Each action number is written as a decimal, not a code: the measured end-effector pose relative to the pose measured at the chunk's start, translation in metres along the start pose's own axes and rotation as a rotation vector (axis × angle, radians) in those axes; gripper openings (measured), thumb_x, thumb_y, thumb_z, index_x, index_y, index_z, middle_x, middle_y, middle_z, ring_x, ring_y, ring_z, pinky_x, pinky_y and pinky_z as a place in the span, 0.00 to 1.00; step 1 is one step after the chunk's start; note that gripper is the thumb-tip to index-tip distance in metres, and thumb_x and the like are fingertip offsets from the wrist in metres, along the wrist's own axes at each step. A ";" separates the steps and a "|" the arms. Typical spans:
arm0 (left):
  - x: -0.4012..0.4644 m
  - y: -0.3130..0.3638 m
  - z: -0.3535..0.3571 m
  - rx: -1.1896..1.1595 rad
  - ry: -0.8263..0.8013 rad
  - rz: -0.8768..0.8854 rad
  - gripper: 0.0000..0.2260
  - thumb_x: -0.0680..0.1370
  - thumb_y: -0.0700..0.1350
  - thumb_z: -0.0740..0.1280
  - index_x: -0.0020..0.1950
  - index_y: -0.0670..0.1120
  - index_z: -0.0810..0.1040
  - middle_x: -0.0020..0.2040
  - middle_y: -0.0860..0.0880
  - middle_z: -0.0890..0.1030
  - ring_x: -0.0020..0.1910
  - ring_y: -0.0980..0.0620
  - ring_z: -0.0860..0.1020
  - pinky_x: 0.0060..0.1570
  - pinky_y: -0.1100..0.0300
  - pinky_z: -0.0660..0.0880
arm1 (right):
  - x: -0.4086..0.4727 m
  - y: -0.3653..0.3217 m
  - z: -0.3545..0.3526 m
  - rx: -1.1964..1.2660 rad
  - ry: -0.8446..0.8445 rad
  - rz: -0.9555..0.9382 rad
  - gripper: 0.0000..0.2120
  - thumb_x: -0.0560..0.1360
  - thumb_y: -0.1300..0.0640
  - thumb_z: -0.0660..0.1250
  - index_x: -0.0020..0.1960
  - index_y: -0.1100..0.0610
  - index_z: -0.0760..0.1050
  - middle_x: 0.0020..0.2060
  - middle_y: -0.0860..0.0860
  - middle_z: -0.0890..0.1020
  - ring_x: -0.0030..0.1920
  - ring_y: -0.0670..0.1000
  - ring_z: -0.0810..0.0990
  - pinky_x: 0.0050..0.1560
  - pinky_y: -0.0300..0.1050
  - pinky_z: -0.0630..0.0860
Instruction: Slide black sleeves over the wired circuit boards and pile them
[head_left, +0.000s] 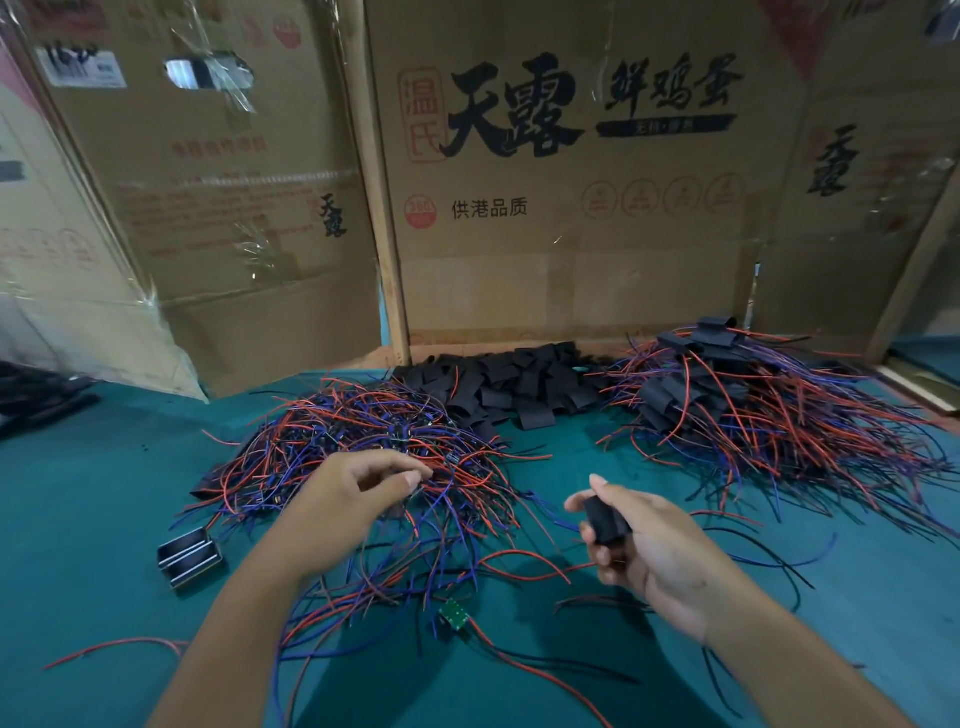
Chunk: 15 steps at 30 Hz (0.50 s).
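A tangled heap of bare wired circuit boards (374, 436) with red, blue and black leads lies left of centre on the green table (104, 519). Loose black sleeves (519, 389) are heaped at the back centre. Sleeved boards with trailing wires (737, 395) form a pile at the right. My left hand (358, 493) hovers over the near edge of the bare-board heap, thumb and fingers curled together at the wires; whether it pinches one I cannot tell. My right hand (644, 545) grips a black sleeve (605, 519) with wires trailing from it. One green board (454, 616) lies alone near me.
Cardboard boxes (571, 182) wall off the back of the table. Two small metal rectangular parts (189, 556) sit left of my left forearm. A stray red wire (114, 647) lies at the near left. Dark objects (41, 395) lie at the far left edge.
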<state>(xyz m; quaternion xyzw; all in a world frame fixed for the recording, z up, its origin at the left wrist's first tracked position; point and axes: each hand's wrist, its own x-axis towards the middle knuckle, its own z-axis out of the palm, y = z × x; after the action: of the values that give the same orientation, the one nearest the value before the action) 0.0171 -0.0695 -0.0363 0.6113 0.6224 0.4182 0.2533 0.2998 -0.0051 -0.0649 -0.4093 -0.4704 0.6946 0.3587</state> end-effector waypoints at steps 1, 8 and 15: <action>0.000 0.000 0.000 -0.050 0.006 -0.013 0.08 0.81 0.46 0.66 0.49 0.54 0.86 0.29 0.50 0.74 0.28 0.57 0.68 0.30 0.68 0.64 | 0.000 0.000 0.000 -0.003 0.001 -0.001 0.16 0.81 0.49 0.60 0.49 0.61 0.79 0.30 0.53 0.76 0.27 0.48 0.69 0.27 0.41 0.64; 0.000 -0.003 0.000 -0.119 0.050 -0.098 0.09 0.81 0.51 0.66 0.46 0.52 0.86 0.31 0.52 0.76 0.31 0.56 0.71 0.36 0.61 0.70 | -0.002 0.000 0.001 -0.011 -0.008 -0.002 0.16 0.81 0.50 0.61 0.49 0.61 0.80 0.31 0.53 0.76 0.27 0.49 0.69 0.29 0.42 0.64; -0.007 0.008 0.005 0.067 -0.193 0.070 0.06 0.73 0.50 0.77 0.48 0.52 0.84 0.37 0.53 0.80 0.34 0.60 0.74 0.38 0.67 0.70 | -0.002 0.001 0.001 -0.027 -0.019 -0.004 0.15 0.81 0.50 0.61 0.48 0.60 0.80 0.31 0.53 0.76 0.27 0.49 0.70 0.28 0.41 0.66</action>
<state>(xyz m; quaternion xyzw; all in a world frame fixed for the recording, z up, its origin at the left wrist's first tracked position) 0.0261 -0.0761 -0.0337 0.6781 0.5871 0.3446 0.2768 0.3000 -0.0076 -0.0657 -0.4067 -0.4840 0.6913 0.3500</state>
